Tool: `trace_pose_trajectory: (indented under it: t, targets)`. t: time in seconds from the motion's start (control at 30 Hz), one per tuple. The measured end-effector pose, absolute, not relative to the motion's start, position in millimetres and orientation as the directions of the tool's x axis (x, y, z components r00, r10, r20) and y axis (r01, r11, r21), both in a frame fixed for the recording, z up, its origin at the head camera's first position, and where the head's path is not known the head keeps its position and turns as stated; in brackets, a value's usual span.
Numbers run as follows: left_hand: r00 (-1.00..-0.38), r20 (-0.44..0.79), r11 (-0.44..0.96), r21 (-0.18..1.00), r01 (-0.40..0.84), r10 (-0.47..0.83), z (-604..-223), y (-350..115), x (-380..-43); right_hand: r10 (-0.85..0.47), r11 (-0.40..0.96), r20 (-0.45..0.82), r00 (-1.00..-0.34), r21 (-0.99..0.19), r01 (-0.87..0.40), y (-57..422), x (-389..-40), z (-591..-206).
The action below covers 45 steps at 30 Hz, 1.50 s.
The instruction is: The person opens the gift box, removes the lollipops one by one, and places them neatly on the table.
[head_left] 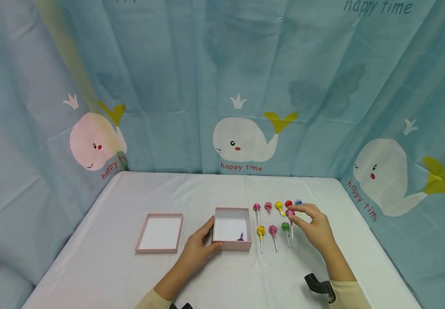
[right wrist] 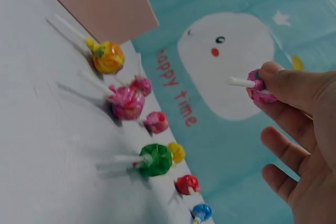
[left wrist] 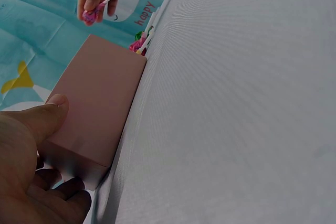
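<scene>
My left hand (head_left: 197, 246) grips the left side of an open pink box (head_left: 236, 246), its thumb on the near wall. Inside the box, near the front right corner, a small purple thing (head_left: 240, 237) shows; its full shape is hidden. My right hand (head_left: 317, 225) pinches a pink lollipop (right wrist: 261, 88) by its wrapped head between thumb and forefinger, white stick pointing out. It is held up over the other lollipops, to the right of the box. Among these lie a green lollipop (head_left: 285, 227), a yellow lollipop (head_left: 260, 231) and a pink lollipop (head_left: 272, 231).
The box's shallow lid (head_left: 156, 251) lies on the white tablecloth (head_left: 102, 266), left of my left hand. Behind the near lollipops is a back row with a red lollipop (head_left: 288, 203) and a blue lollipop (head_left: 298, 202). A whale-print curtain (head_left: 168, 128) hangs around the table.
</scene>
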<state>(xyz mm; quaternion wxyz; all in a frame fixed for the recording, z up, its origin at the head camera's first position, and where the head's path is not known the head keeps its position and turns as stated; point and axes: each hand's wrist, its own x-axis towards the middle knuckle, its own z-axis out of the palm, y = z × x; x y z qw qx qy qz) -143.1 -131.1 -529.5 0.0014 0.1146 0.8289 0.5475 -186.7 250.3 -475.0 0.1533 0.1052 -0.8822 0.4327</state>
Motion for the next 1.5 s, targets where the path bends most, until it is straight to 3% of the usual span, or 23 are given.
trace_pose_trajectory:
  t: [0.67,1.5]
  targets:
    - [-0.971,0.138,0.376,0.904,0.204,0.197,-531,-134,-141,0.002,0.662,0.204,-0.979,-0.734,-0.152,275,-199,-499]
    - [-0.971,0.127,0.376,0.906,0.196,0.201,-527,-131,-142,-0.015,0.71,0.054,-0.998,-0.703,-0.049,284,-204,-525]
